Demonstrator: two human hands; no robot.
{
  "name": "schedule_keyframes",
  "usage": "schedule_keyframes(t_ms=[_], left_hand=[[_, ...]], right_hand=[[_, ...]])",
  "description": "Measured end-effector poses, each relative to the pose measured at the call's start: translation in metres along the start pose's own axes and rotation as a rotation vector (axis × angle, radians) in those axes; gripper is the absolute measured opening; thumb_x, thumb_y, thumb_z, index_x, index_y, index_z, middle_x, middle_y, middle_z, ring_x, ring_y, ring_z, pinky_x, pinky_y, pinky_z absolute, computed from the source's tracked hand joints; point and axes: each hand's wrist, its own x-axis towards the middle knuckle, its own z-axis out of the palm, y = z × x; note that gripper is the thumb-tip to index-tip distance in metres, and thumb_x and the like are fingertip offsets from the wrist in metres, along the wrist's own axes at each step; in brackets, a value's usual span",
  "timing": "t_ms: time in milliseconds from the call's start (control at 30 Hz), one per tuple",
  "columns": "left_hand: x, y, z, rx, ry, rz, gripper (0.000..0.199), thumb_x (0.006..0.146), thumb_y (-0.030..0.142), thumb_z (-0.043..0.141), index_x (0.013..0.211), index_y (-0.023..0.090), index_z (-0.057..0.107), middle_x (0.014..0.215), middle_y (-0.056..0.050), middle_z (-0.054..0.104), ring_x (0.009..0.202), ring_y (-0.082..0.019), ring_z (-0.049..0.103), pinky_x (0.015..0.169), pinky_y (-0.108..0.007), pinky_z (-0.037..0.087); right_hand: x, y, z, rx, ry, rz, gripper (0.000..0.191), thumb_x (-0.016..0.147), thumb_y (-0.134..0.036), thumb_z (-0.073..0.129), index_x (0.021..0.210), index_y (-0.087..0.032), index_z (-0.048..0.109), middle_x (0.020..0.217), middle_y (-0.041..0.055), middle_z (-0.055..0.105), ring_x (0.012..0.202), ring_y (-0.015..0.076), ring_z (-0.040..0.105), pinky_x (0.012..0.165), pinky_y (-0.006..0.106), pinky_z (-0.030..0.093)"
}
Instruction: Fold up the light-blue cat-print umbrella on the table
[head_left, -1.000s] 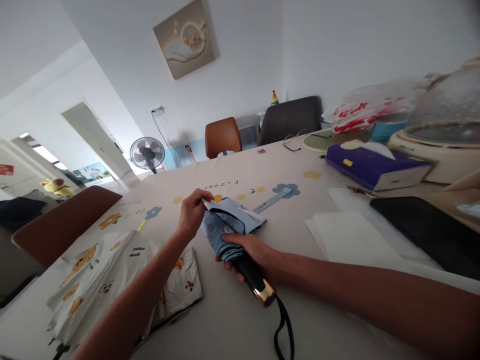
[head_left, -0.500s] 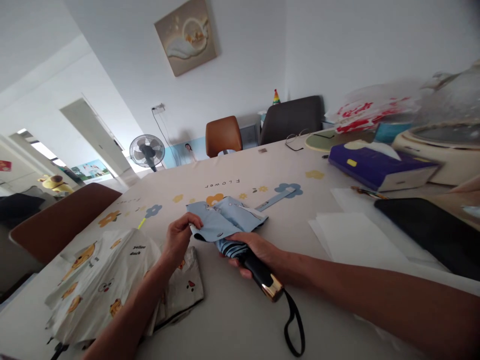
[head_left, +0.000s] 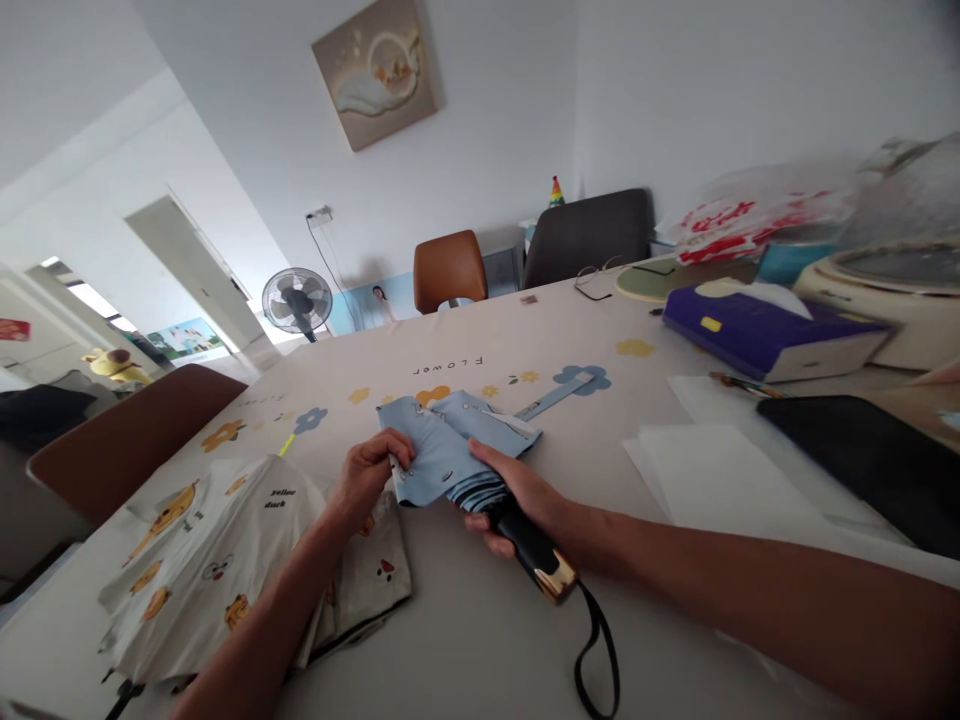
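Head camera: we see a light-blue folding umbrella (head_left: 442,435) at the centre of the frame, tilted, its handle (head_left: 531,543) pointing to the lower right. Our right hand (head_left: 529,497) is wrapped around it where the gathered fabric meets the black handle, thumb lying on top. Our left hand (head_left: 373,467), left of centre, has its fingers closed on the edge of a fabric panel, which spreads between the two hands. A gold cap (head_left: 556,578) finishes the handle, and a black wrist loop (head_left: 600,650) hangs from it towards the bottom edge. A pale-blue strap (head_left: 551,400) reaches from the fabric to the upper right, over a blue flower printed on the tablecloth (head_left: 465,650).

At lower left, partly behind our left forearm, we see a cream umbrella (head_left: 255,535) lettered "yellow duck", loosely folded. To the right we have white paper sheets (head_left: 697,470), a flat black slab (head_left: 862,470) and a purple tissue pack (head_left: 750,325). Eyeglasses (head_left: 592,292) lie farther back, and a fan (head_left: 298,300) stands at upper left.
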Motion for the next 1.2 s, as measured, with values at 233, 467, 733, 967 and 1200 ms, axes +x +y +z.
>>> schedule_keyframes(t_ms=[233,467,733,967,1200], left_hand=[[-0.003,-0.002,-0.003,-0.053,0.003,-0.038,0.017,0.065,0.008,0.048,0.055,0.017,0.057,0.076,-0.004,0.058,0.075,-0.015,0.052,0.064,-0.025,0.04],[0.002,0.002,-0.004,-0.026,0.088,-0.031,0.017,0.063,0.007,0.048,0.051,0.017,0.054,0.068,-0.002,0.059,0.07,-0.013,0.054,0.068,-0.026,0.041],[-0.012,0.033,0.017,0.255,0.56,0.175,0.018,0.074,0.008,0.042,0.072,0.019,0.055,0.082,-0.001,0.058,0.083,-0.014,0.055,0.076,-0.028,0.044],[-0.019,0.063,0.076,0.183,0.31,0.004,0.056,0.079,0.024,0.05,0.132,0.024,0.031,0.142,-0.008,0.026,0.131,-0.024,0.023,0.106,-0.041,0.026],[0.012,0.074,0.092,0.154,0.498,-0.215,0.065,0.081,0.026,0.047,0.137,0.019,0.016,0.146,-0.011,0.014,0.134,-0.024,0.011,0.109,-0.042,0.017]], right_hand=[[0.003,0.007,-0.005,-0.13,0.036,-0.108,0.034,0.08,-0.047,0.042,0.064,-0.017,0.043,0.043,-0.0047,0.047,0.026,0.0083,0.042,0.026,0.019,0.032],[-0.008,0.006,0.01,-0.344,0.28,-0.295,0.034,0.074,-0.04,0.048,0.05,-0.016,0.045,0.038,-0.0042,0.043,0.025,0.0079,0.04,0.025,0.019,0.031],[-0.005,0.009,0.013,-0.587,0.526,-0.612,0.024,0.072,-0.033,0.056,0.054,-0.019,0.048,0.04,-0.0029,0.046,0.038,0.0121,0.048,0.036,0.022,0.041],[-0.007,0.004,0.018,-0.723,0.526,-0.769,0.013,0.073,-0.026,0.055,0.082,-0.018,0.059,0.076,0.0051,0.063,0.077,0.0195,0.057,0.065,0.029,0.048],[-0.013,0.004,0.021,-0.921,0.494,-0.863,0.034,0.075,-0.027,0.055,0.109,-0.023,0.051,0.108,0.0067,0.059,0.114,0.0228,0.045,0.096,0.036,0.036]])
